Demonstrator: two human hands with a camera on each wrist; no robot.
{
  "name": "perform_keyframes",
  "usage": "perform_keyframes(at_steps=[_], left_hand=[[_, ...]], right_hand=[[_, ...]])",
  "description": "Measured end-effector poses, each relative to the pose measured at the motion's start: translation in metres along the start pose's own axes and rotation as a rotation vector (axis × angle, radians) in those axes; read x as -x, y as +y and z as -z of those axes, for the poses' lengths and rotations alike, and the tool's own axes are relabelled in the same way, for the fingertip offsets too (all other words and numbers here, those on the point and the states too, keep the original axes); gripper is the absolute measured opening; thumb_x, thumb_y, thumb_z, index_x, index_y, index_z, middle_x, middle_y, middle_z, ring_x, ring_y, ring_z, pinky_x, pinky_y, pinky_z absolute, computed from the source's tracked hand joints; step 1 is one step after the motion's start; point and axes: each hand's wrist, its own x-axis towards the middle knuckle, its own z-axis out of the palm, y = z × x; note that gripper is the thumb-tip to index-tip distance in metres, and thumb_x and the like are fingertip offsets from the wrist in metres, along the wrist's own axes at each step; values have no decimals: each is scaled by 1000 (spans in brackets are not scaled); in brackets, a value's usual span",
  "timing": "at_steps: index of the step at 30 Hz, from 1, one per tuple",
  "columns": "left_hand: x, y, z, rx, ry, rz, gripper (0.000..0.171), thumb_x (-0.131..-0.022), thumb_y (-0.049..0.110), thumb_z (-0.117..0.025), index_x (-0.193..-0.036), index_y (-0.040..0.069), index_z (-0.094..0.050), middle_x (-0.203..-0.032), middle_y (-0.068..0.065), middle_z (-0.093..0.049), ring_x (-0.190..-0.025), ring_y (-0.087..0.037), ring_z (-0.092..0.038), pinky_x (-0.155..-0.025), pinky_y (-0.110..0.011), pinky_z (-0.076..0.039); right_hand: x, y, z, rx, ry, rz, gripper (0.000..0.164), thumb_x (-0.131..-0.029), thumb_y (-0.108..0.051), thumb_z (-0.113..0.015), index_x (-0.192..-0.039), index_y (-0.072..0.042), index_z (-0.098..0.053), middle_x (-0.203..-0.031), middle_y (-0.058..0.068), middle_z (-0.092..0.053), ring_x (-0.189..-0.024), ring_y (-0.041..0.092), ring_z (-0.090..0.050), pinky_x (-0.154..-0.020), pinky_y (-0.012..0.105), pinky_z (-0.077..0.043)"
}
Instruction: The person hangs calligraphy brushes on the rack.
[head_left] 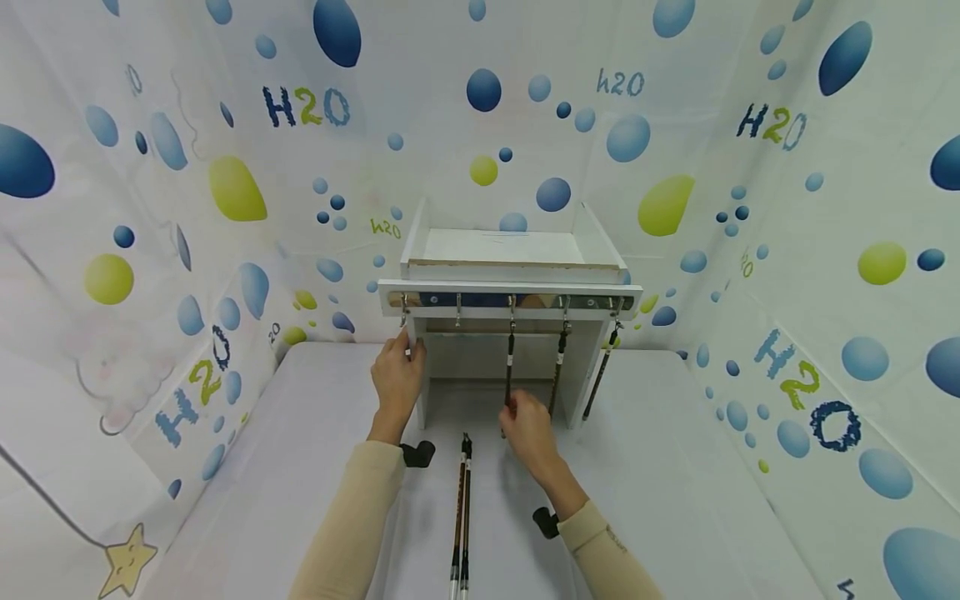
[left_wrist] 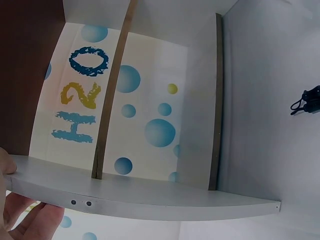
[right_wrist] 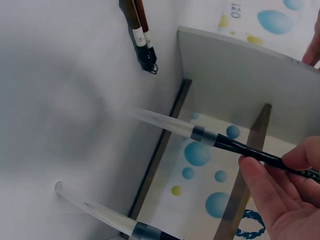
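A white wooden rack (head_left: 510,300) with a metal strip of hooks stands at the back of the table. My left hand (head_left: 397,375) grips the front edge of its left side panel (left_wrist: 150,202), thumb on the inner face and fingers outside. From the middle hook hangs a dark-handled writing brush (head_left: 510,354), its tip in a clear cap. My right hand (head_left: 528,429) pinches this brush's handle (right_wrist: 250,151) between thumb and fingers. A second hanging brush (head_left: 558,367) and a third brush (head_left: 597,379) are on the hooks to the right.
Two more capped brushes (head_left: 463,492) lie side by side on the white table in front of the rack, hanging loops toward it. An open tray-like top (head_left: 502,246) sits above the hooks. Patterned sheets (head_left: 817,250) enclose the table at the back and sides.
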Motion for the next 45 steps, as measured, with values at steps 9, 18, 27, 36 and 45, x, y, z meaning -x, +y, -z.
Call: perform_keyframes(at_steps=[9,18,27,36,45], left_hand=[[1,1,1,-1,-37,41,18,-91,12,-66,-103,-1,-71,-81,-22,-69,-73,-39,-72,-58,-56,-53],[1,1,-1,-3,-98,96,31,-94,14,-64,-122,2,-69,-91,-23,-72,-77,-37,-74,-64,-56,-55],[0,2,-2,7,-95,95,29,-94,15,-63,-120,4,-70,-91,-22,-72,-78,-37,-74,-64,-57,-55],[2,0,-2,1,-95,96,27,-93,15,-63,-116,3,-71,-88,-22,-71,-79,-38,-74,-65,-58,-55],[0,0,4,-6,-67,72,28,-92,13,-64,-116,1,-71,-90,-25,-72,-77,-39,-74,-64,-59,-55]], right_hand=[[-8,4,-3,-30,-34,-24,11,-89,-2,-65,-97,4,-67,-87,14,-70,-71,18,-66,-58,24,-53],[-16,9,-1,-36,-94,-43,11,-92,-5,-62,-97,3,-67,-85,14,-70,-66,14,-63,-55,23,-50],[-18,10,1,-9,-98,-48,12,-91,-5,-63,-98,4,-67,-86,15,-70,-65,13,-63,-54,22,-49],[-15,6,5,-2,-52,-14,17,-90,-4,-64,-103,6,-68,-93,18,-71,-78,23,-70,-64,30,-56],[-17,-17,31,0,74,117,22,-87,-1,-65,-107,9,-67,-95,20,-71,-82,27,-72,-69,34,-59]])
